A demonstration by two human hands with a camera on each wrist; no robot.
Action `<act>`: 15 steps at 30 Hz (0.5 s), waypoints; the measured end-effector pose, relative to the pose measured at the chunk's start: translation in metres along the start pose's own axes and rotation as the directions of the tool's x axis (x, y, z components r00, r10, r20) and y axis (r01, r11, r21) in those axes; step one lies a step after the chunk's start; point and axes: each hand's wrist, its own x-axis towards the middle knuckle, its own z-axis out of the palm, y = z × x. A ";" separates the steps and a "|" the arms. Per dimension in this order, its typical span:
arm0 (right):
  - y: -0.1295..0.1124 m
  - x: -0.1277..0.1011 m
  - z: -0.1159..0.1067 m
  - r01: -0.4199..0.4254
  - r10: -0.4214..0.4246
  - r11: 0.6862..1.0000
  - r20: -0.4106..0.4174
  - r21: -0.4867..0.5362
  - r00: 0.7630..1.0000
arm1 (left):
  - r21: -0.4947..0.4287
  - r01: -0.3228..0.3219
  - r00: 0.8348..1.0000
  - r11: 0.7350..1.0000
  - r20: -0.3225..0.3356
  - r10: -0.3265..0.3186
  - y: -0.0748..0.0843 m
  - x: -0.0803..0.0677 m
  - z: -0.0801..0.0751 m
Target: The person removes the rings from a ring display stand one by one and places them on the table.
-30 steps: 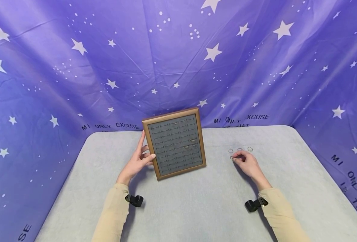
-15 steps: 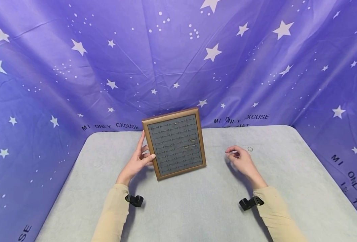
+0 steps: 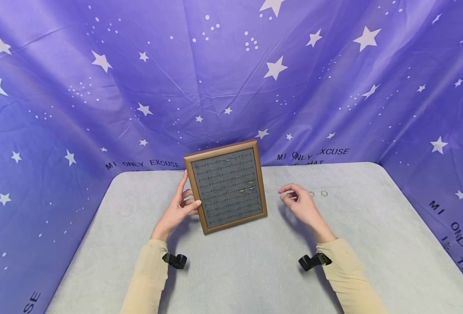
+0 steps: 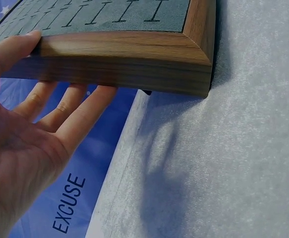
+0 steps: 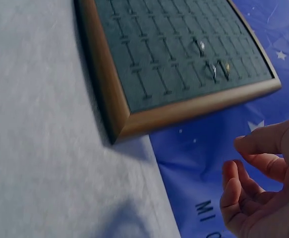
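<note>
Grey-covered table (image 3: 255,270), purple star backdrop (image 3: 98,87) hung round its far and side edges. Wood-framed ring board (image 3: 226,185) stands tilted back near the far edge, left of centre, a few rings (image 5: 212,69) seated in its slots. Left hand (image 3: 178,208) steadies it: thumb on the front of the frame, fingers straight behind, so the board stays propped. Right hand (image 3: 300,205) is raised off the table between board and loose rings (image 3: 324,193), fingers curled, thumb and forefinger close; whether they pinch a ring cannot be told.
</note>
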 end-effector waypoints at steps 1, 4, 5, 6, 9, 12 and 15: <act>-0.002 0.001 0.001 0.004 -0.004 1.000 0.005 0.001 1.000 | 0.001 0.001 1.000 1.000 0.001 -0.001 0.000 0.000 0.000; -0.009 0.003 0.005 0.016 -0.016 1.000 0.011 0.011 1.000 | -0.004 0.004 1.000 1.000 -0.002 -0.004 -0.001 0.000 0.000; -0.011 0.004 0.006 0.019 -0.019 1.000 0.015 0.019 1.000 | -0.003 0.004 1.000 1.000 -0.002 -0.004 -0.001 0.000 0.000; -0.013 0.005 0.007 0.023 -0.023 0.999 0.019 0.024 1.000 | -0.005 0.004 1.000 1.000 -0.003 -0.004 -0.001 0.000 0.000; -0.017 0.008 0.008 0.036 -0.038 0.999 0.032 0.036 0.999 | -0.004 -0.001 1.000 1.000 -0.003 0.001 -0.002 0.000 0.000; -0.021 0.010 0.010 0.054 -0.056 0.998 0.043 0.035 0.998 | 0.002 -0.010 1.000 1.000 0.000 0.010 -0.002 0.000 0.000; -0.025 0.012 0.012 0.066 -0.068 0.997 0.046 0.048 0.997 | 0.010 -0.016 1.000 1.000 0.001 0.016 -0.002 0.000 0.000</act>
